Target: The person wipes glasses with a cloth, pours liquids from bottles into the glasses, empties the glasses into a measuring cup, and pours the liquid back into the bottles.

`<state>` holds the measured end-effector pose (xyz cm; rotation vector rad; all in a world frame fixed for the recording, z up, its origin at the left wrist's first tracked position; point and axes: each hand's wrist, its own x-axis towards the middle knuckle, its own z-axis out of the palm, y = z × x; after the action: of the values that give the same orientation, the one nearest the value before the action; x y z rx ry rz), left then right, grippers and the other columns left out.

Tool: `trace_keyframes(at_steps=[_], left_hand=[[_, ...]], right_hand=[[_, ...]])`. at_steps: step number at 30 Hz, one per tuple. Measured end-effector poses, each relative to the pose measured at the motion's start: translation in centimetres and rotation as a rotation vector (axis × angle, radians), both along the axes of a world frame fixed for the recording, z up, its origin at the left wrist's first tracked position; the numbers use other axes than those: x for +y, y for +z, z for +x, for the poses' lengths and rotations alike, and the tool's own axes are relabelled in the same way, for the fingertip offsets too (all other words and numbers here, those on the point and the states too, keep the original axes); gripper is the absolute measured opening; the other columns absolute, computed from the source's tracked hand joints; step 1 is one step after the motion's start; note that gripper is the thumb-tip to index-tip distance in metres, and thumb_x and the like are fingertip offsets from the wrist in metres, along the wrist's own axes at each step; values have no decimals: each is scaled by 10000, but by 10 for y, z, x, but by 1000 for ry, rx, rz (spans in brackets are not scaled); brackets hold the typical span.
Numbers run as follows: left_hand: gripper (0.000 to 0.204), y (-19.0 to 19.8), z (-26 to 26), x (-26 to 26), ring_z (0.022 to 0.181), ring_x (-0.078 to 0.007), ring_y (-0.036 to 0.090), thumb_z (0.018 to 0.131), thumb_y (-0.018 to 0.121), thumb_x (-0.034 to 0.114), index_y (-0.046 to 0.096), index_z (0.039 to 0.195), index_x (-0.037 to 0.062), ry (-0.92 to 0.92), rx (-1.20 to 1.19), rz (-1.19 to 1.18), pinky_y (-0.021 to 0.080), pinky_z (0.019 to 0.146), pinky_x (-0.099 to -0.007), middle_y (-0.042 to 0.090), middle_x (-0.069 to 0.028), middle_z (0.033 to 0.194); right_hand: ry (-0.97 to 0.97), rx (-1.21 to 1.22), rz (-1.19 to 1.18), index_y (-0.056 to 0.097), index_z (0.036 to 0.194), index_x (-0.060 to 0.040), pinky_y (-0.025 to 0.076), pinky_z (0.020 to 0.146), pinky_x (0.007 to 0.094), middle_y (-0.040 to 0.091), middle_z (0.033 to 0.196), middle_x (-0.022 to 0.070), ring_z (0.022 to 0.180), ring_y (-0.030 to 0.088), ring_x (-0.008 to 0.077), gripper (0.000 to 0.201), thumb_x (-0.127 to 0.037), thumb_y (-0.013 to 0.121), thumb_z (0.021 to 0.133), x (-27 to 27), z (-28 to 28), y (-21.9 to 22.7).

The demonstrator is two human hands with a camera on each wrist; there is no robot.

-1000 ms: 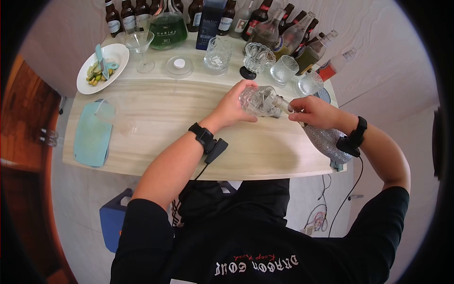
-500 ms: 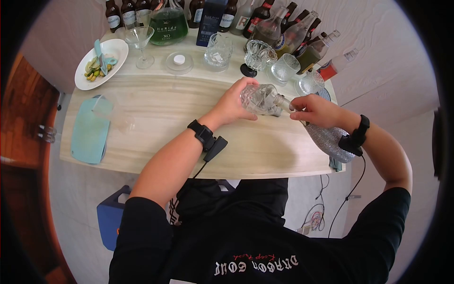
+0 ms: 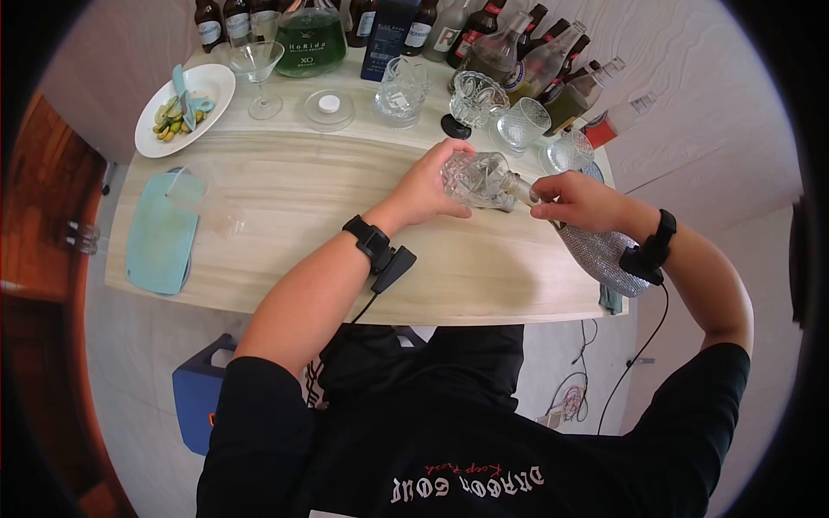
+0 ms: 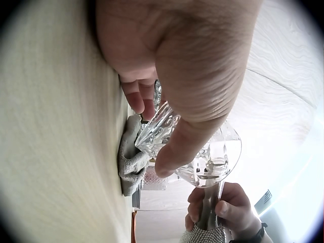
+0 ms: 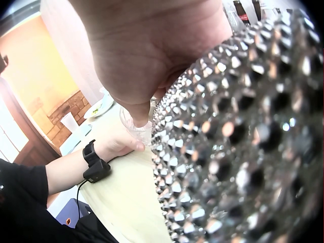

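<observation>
My left hand (image 3: pixel 421 188) grips a clear cut-glass tumbler (image 3: pixel 477 181), tipped toward the right, with the thumb along its near side. A slim-necked bottle covered in silvery rhinestones (image 3: pixel 600 263) is in my right hand (image 3: pixel 577 205), which holds it by the neck. The bottle slants, its mouth end right at the tumbler's rim. Ice or liquid inside the glass is hard to make out. In the left wrist view a grey folded cloth (image 4: pixel 132 157) lies on the table beyond the fingers. Studs of the bottle (image 5: pixel 238 136) fill much of the right wrist view.
Several glasses (image 3: pixel 402 91) and bottles (image 3: pixel 484 34) line the table's back edge, with a green decanter (image 3: pixel 311 47) among them. A white plate (image 3: pixel 223 86) of cut limes stands back left. A transparent cup (image 3: pixel 194 186) overlaps the light-blue cutting board (image 3: pixel 155 246).
Both hands keep their hold, with the bottle mouth staying at the tumbler. The head view has shifted slightly, so the plate and cutting board appear a little farther left and up.
</observation>
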<state>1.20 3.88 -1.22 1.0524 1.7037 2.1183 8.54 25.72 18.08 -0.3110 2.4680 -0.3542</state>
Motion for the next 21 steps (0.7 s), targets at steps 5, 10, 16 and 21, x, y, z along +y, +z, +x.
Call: trace_keyframes(at_steps=[5, 10, 16, 21], left_hand=[[837, 2, 1, 0, 1202, -188, 512, 552, 888, -12, 489, 1282, 85, -9, 3, 18, 436, 1028, -336, 542, -47, 1244], [841, 6, 3, -2, 1191, -184, 520, 549, 884, -27, 486, 1281, 85, -25, -33, 21, 442, 1023, -333, 541, -47, 1240], [852, 2, 1, -1, 1216, -163, 503, 591, 867, -46, 454, 1324, 92, -39, -16, 5, 419, 1046, -327, 534, -35, 1254], [854, 6, 3, -2, 1218, -160, 501, 593, 861, -60, 452, 1327, 95, -25, -2, -23, 416, 1050, -325, 526, -29, 1264]], right_hand=[[19, -8, 13, 564, 872, 12, 433, 641, 325, 553, 701, 54, 668, 482, 135, 301, -265, 635, 966, -2, 0, 1], [16, 0, 17, 578, 889, 14, 444, 649, 326, 566, 709, 62, 673, 500, 141, 299, -269, 638, 964, 0, -1, 0], [20, 5, 25, 583, 893, 13, 446, 651, 331, 568, 709, 60, 674, 508, 146, 299, -273, 643, 959, -1, 0, 1], [10, 1, 43, 584, 889, 9, 444, 650, 332, 567, 710, 58, 676, 508, 146, 301, -278, 645, 958, -3, 2, 4]])
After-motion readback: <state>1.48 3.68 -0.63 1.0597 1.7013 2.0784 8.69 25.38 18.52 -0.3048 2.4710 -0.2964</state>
